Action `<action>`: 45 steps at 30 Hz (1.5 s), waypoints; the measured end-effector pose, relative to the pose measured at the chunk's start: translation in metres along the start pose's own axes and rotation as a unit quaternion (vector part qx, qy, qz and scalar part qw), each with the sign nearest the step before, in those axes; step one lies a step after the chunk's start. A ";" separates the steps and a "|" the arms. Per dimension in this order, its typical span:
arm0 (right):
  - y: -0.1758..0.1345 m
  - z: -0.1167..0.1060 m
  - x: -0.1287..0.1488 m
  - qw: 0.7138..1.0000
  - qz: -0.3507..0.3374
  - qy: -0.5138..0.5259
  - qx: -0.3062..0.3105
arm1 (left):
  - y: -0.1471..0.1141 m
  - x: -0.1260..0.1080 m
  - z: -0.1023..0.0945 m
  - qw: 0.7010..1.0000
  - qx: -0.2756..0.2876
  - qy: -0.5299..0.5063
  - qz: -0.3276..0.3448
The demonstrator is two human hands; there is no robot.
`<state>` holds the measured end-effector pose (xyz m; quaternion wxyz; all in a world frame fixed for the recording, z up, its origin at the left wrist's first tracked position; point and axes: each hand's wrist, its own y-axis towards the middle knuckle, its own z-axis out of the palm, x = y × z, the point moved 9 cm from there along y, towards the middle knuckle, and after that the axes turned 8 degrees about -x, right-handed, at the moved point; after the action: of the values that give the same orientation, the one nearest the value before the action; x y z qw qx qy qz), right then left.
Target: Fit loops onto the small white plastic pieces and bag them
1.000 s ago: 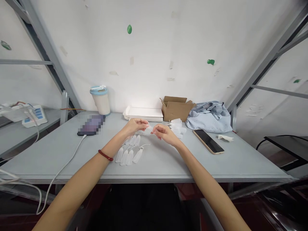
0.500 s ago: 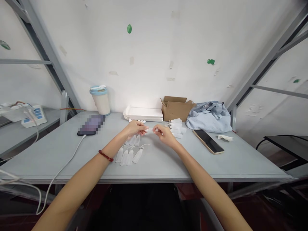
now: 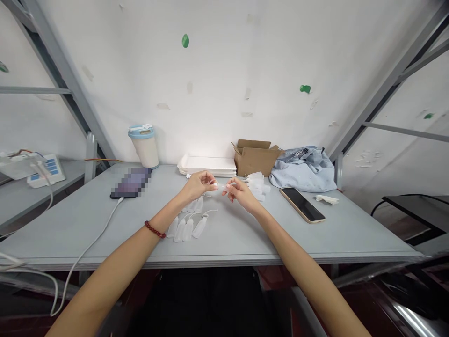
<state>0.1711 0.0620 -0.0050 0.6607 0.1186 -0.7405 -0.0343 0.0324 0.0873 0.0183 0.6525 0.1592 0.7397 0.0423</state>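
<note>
Above the middle of the table, my left hand point(image 3: 199, 185) is closed in a pinch on a small white plastic piece point(image 3: 221, 186). My right hand point(image 3: 242, 194) pinches the thin, clear other end of it; its exact shape is too small to make out. Several translucent small plastic bottles point(image 3: 188, 230) with thin tubes lie below my left hand, some partly behind the wrist. Just beyond my right hand is a pile of similar bottles point(image 3: 256, 180), partly covered by that hand. A white cap-like piece point(image 3: 188, 176) shows behind my left hand.
Along the wall stand a blue-lidded cup point(image 3: 145, 147), a stack of white trays point(image 3: 210, 165), an open cardboard box point(image 3: 256, 161) and a light blue cloth point(image 3: 303, 171). A phone point(image 3: 302, 205) and crumpled tissue point(image 3: 327, 199) lie right; a cabled phone point(image 3: 131, 182) lies left.
My hands stay close together with the small piece between them. The left fingers have curled higher and my right fingers have shifted their pinch, so a thin clear end now shows between the hands.
</note>
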 end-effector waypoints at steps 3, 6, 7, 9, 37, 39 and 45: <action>-0.001 0.001 0.001 1.000 0.004 0.016 0.000 | -0.001 0.004 -0.002 1.000 -0.007 0.006 -0.023; -0.002 0.002 0.006 1.000 -0.012 0.018 0.004 | -0.003 0.007 0.002 0.998 0.009 -0.028 -0.056; -0.002 0.002 0.008 1.000 -0.020 0.017 0.004 | -0.004 0.009 0.004 0.996 0.019 -0.039 -0.076; -0.002 0.002 0.010 0.999 -0.037 0.012 0.001 | -0.008 0.016 0.009 0.990 0.043 -0.039 -0.126; 0.000 -0.002 0.005 1.000 -0.010 0.021 -0.005 | -0.012 -0.005 0.014 0.993 0.105 0.033 -0.040; -0.001 -0.003 0.003 0.999 0.015 0.048 -0.007 | -0.012 -0.007 0.013 0.994 0.104 0.032 -0.025; 0.000 -0.005 0.001 0.997 0.038 0.066 -0.028 | -0.010 -0.003 0.014 0.996 0.087 0.003 -0.032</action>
<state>0.1760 0.0627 -0.0035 0.7121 0.0742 -0.6978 -0.0221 0.0448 0.0748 0.0161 0.6351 0.1915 0.7471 -0.0424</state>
